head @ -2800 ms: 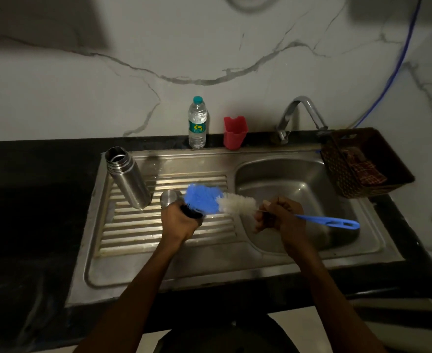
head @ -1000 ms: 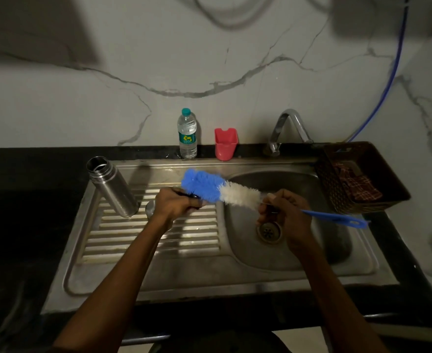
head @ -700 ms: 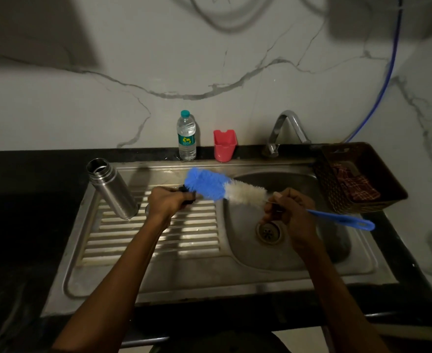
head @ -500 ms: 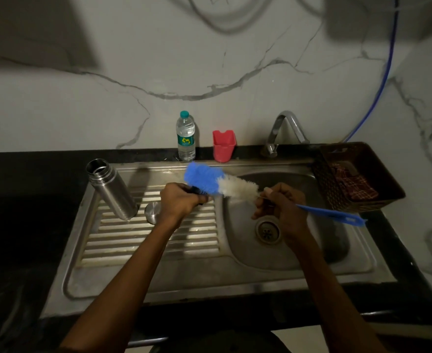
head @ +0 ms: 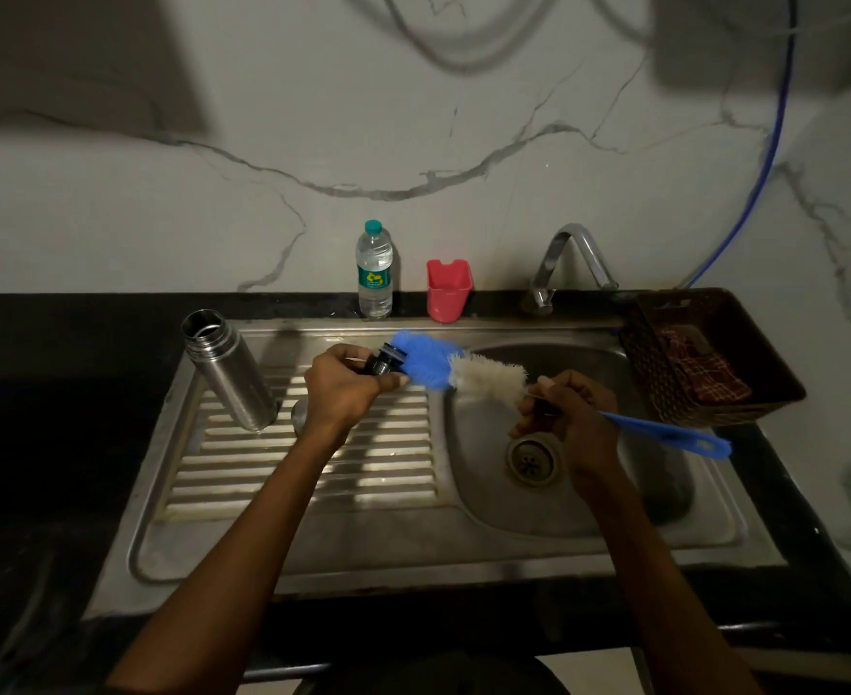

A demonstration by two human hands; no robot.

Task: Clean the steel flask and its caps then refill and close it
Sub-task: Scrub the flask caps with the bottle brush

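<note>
White marble-look wall [head: 413,117] with grey veins behind you, black glossy counter [head: 37,393] under it, and the stainless sink unit [head: 363,539] set in: ribbed drainboard on your left side, rounded basin with round drain [head: 534,458] on the right. Curved metal tap [head: 571,258] at the back rim. Dark brown woven-pattern plastic basket [head: 774,363] sits at the sink's right end, a checked cloth [head: 704,373] inside. Steel flask [head: 230,368], brushed cylinder, uncapped, mouth open, standing on the drainboard's far left corner, well apart from your hands. Your left hand [head: 348,388] is over the drainboard, fingers curled round a small black ribbed cap [head: 386,363], holding it with the open end toward the brush. Your right hand [head: 571,418] is over the basin, fingers wrapped round the thin blue plastic handle of the bottle brush [head: 463,371]; the handle sticks out past your hand to the right, flat end with a hole. Brush bristles fluffy, blue at the tip, white behind; blue tip touches the cap. A round steel cap [head: 299,414] lies on the drainboard just beside the flask base, mostly hidden by your left wrist. Clear plastic water bottle [head: 374,270], teal lid, green label, upright at the back edge; red plastic cup [head: 447,290], squarish, just beside it.
</note>
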